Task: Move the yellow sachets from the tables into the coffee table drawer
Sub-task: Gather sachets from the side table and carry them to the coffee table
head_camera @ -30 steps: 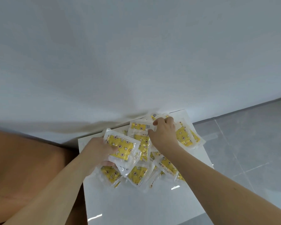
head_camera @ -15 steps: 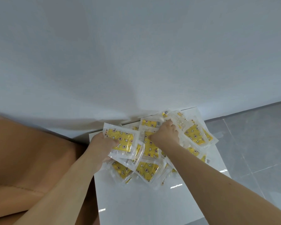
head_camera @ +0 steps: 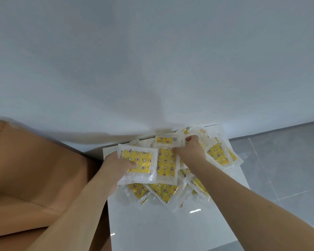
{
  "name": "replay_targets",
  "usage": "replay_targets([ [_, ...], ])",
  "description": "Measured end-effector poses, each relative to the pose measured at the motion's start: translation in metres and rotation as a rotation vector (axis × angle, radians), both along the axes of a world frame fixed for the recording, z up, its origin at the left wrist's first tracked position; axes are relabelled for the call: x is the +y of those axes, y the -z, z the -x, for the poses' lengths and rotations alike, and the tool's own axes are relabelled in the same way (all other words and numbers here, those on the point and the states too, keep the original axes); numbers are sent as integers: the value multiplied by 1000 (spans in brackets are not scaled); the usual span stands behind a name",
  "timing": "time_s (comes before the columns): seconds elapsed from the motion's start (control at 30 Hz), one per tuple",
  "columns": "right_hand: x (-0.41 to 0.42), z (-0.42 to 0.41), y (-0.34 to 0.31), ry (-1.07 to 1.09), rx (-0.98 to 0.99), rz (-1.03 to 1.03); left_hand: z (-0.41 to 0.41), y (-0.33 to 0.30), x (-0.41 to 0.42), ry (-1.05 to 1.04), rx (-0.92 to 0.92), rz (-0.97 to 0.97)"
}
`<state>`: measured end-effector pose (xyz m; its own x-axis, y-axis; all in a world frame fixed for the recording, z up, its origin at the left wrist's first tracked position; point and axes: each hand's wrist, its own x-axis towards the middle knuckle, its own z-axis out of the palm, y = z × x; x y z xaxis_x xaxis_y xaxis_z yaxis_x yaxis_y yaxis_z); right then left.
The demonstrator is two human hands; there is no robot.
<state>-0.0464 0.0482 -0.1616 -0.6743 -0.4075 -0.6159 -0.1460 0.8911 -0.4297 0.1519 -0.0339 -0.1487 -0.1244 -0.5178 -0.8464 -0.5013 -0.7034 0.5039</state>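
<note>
Several yellow sachets (head_camera: 166, 192) in clear wrappers lie heaped on the far half of a glossy white side table (head_camera: 161, 229). My left hand (head_camera: 114, 165) grips a small stack of sachets (head_camera: 137, 161) just above the heap, thumb on top. My right hand (head_camera: 189, 152) reaches into the middle of the heap, its fingers curled on the edge of a sachet (head_camera: 166, 164) lying beside the held stack. More sachets (head_camera: 218, 153) spread to the right toward the table's far corner. No drawer is in view.
A tan leather sofa arm (head_camera: 34, 174) stands tight against the table's left side. A white wall (head_camera: 152, 60) rises directly behind the table. Grey tiled floor (head_camera: 283, 169) lies to the right.
The view has shifted, so the table sits further right. My left hand keeps its stack of sachets. My right hand has drawn back slightly onto a sachet in the middle of the heap.
</note>
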Motion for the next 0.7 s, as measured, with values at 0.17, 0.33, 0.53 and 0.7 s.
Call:
replay_targets([
  [0.17, 0, -5, 1, -323, 361, -67, -2, 12, 2, -34, -21, 6],
  [0.33, -17, -20, 2, -298, 149, -223, -4, 19, 7, -42, -22, 28],
  [0.53, -22, -21, 4, -15, -124, -5, -2, 27, 9, -27, 3, 87],
  [0.7, -7, -19, -4, 196, -257, 230, -5, 23, 7, 13, 22, 22],
])
